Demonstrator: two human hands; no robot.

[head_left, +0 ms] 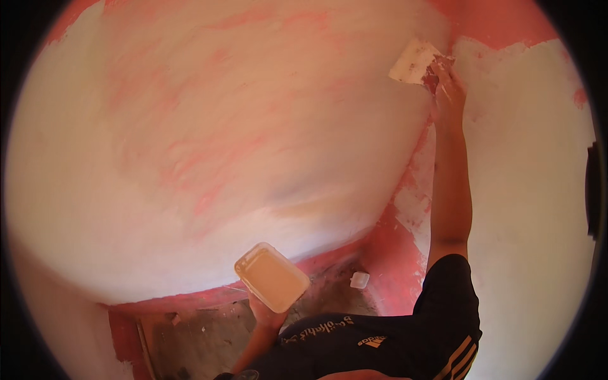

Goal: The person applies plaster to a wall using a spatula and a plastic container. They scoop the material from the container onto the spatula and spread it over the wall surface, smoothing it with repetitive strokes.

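My right hand (448, 85) is raised along the wall corner at the upper right, gripping a wide putty knife (410, 61) whose pale, smeared blade is against or very near the wall (272, 126). That wall has a whitish coat with pink showing through in streaks. Low in the middle, my left hand (266, 315) holds a rectangular plastic container (271, 275) of pale, creamy material from beneath, the fingers mostly hidden by it.
A side wall (519, 177) on the right is mostly whitish, with bare pink along the corner and top. Below lies a dirty floor (202, 342) with a small white square container (359, 280) near the pink skirting (126, 335). A dark object (593, 190) sits at the right edge.
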